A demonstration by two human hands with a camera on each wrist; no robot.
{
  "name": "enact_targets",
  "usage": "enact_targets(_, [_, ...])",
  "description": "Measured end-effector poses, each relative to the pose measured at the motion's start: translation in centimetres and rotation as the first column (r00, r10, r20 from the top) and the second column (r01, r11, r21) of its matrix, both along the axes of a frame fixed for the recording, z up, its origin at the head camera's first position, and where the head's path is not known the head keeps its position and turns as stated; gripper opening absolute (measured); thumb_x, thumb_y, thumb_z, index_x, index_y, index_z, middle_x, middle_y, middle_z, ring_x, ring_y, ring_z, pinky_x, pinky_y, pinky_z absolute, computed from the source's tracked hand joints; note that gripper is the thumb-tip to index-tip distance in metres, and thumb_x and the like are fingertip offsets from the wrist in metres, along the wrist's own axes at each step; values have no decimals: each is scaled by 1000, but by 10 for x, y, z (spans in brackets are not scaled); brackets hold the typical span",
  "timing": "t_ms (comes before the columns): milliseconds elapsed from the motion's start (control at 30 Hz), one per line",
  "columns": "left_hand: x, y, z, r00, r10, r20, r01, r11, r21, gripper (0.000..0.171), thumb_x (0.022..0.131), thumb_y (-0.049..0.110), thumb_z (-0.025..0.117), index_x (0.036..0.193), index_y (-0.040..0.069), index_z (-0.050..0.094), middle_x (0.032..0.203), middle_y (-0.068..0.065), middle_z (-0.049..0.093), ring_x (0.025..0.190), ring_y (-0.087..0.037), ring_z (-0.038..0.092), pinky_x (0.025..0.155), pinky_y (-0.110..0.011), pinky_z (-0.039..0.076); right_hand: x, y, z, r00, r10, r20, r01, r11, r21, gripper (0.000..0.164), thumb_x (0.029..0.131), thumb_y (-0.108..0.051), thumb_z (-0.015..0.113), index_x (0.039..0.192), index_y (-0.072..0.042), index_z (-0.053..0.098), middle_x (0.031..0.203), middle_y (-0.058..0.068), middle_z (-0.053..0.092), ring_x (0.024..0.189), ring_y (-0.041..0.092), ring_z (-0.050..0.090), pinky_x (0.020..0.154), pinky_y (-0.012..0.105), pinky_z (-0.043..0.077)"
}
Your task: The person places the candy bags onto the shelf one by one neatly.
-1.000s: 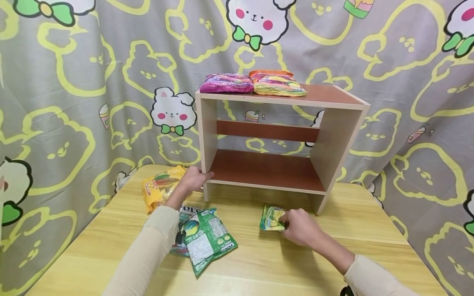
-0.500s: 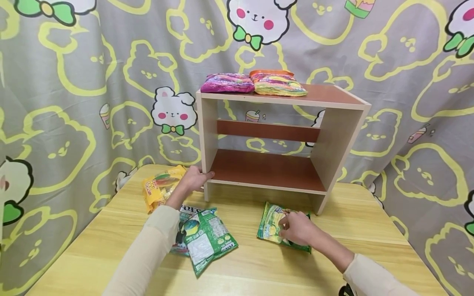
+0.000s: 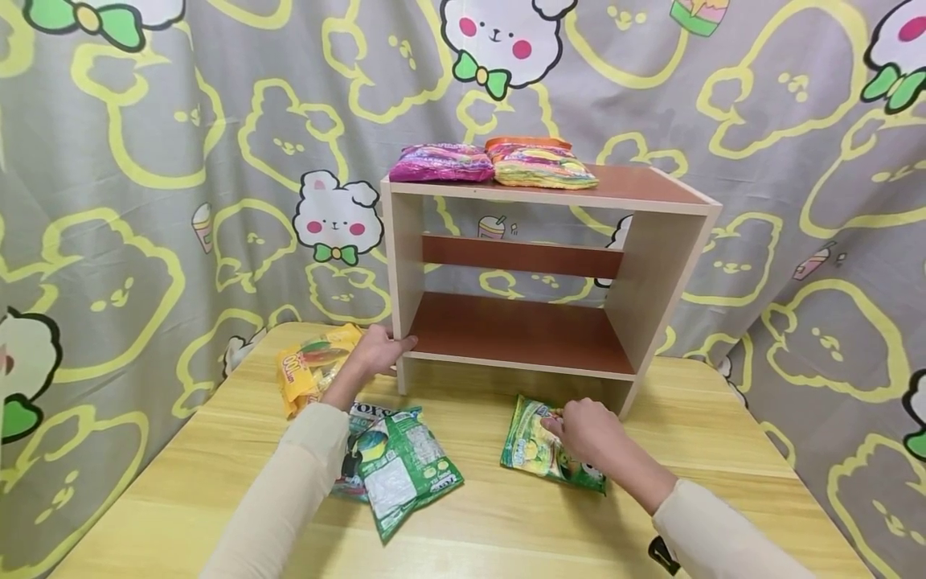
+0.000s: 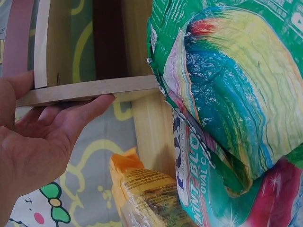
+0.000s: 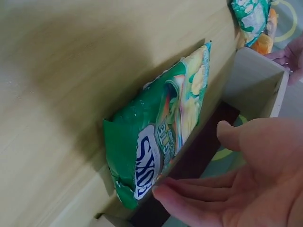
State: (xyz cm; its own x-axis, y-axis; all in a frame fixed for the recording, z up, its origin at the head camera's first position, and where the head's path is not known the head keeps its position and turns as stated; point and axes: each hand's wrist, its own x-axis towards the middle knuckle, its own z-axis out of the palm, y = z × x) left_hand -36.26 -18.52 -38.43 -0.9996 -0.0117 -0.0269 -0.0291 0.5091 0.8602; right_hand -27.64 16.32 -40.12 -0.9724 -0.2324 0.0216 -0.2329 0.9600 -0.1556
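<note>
Bag-to-hand position: the green-and-yellow bag point(image 3: 531, 442) lies flat on the table, under and to the left of my right hand point(image 3: 592, 434), which covers part of it in the head view.
Right hand, opening: wide; in the right wrist view my thumb stands well apart from the fingers, which extend loosely.
Right hand, contact: I grip nothing; my fingertips are at the edge of the bag, and I cannot tell whether they touch it.
Left hand, opening: narrow; my left hand point(image 3: 376, 352) pinches the near edge of the side panel on the left of the shelf unit point(image 3: 661, 281), at the level of the lower board.
Left hand, grip: thumb on the inner face, fingers on the outer face.
Bag, bearing on shelf: in front of the right half of the shelf unit, near the foot of its right panel.
Beside left forearm: a green bag point(image 3: 408, 466) overlaps a mint bag point(image 3: 370, 412).
Behind left wrist: a yellow bag point(image 3: 311, 366) rests on the table, left of the shelf unit.
Shelf top: a purple packet point(image 3: 441, 163) and an orange-and-yellow packet point(image 3: 542, 165) lie side by side at the left end.
Base surface: a wood-grain table point(image 3: 506, 531) carries the shelf unit and the bags.
Backdrop: a grey curtain point(image 3: 152, 265) with yellow outlines and white cartoon animals.
</note>
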Motion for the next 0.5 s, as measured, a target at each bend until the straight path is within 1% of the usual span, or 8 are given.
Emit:
enact_targets(100, [0,0,0,1000,-2,-1,2,1000,0,43,101,29,61,127,-5,63,126,-23,61,118,-36,62,83,-44,63,-3,-1,-6,999,12,-44,-9,997,71,59,100,-46,59,53,-15,43,53,1,43,48,20,49,47,34,43])
enact_targets(167, [1,1,0,1000,-6,-1,6,1000,4,43,101,29,61,127,-5,63,126,-23,61,118,-36,61,83,-44,63,-4,-3,-11,997,22,-77,-13,994,113,60,99,-49,59,51,-15,45,51,2,47,48,21,52,47,36,47])
enact_targets(233, [2,1,1,1000,-7,-1,7,1000,9,43,101,29,61,127,-5,63,127,-23,61,119,-36,61,82,-44,63,-4,-6,-16,996,18,-92,-5,989,146,62,98,-52,60,51,-14,46,51,4,48,48,22,52,45,35,46])
enact_targets(333, [2,1,1,1000,-5,1,5,1000,13,43,101,29,62,127,-5,63,127,-23,61,118,-36,61,81,-42,63,-3,-12,-19,997,-28,-75,41,984,175,63,95,-56,62,51,-13,48,51,5,50,47,20,52,41,29,38])
enact_targets(367, [2,1,1,1000,-2,2,2,1000,14,43,100,30,62,127,-4,63,127,-23,61,118,-36,61,81,-42,63,-3,-14,-20,997,-52,-59,62,980,188,64,94,-57,62,52,-12,50,53,7,52,47,20,53,41,29,37])
enact_targets(400, [2,1,1,1000,-2,1,2,1000,15,43,101,30,62,127,-4,63,126,-23,61,118,-36,61,80,-42,63,-3,-17,-20,997,-70,-46,78,977,197,61,94,-56,64,55,-10,53,57,9,57,50,21,56,41,29,39])
enact_targets(467, [2,1,1,1000,-4,1,4,1000,13,43,101,30,61,127,-4,63,127,-23,61,118,-35,61,80,-41,63,-2,-22,-19,994,-109,-6,108,971,212,57,93,-52,67,61,-6,61,68,15,66,56,24,63,42,30,45])
enact_targets(500, [2,1,1,1000,-4,1,4,1000,14,43,101,30,61,128,-4,63,127,-23,61,118,-35,61,80,-41,63,-2,-23,-19,994,-105,18,99,974,206,52,93,-48,69,70,-1,67,81,20,72,66,29,69,46,33,52])
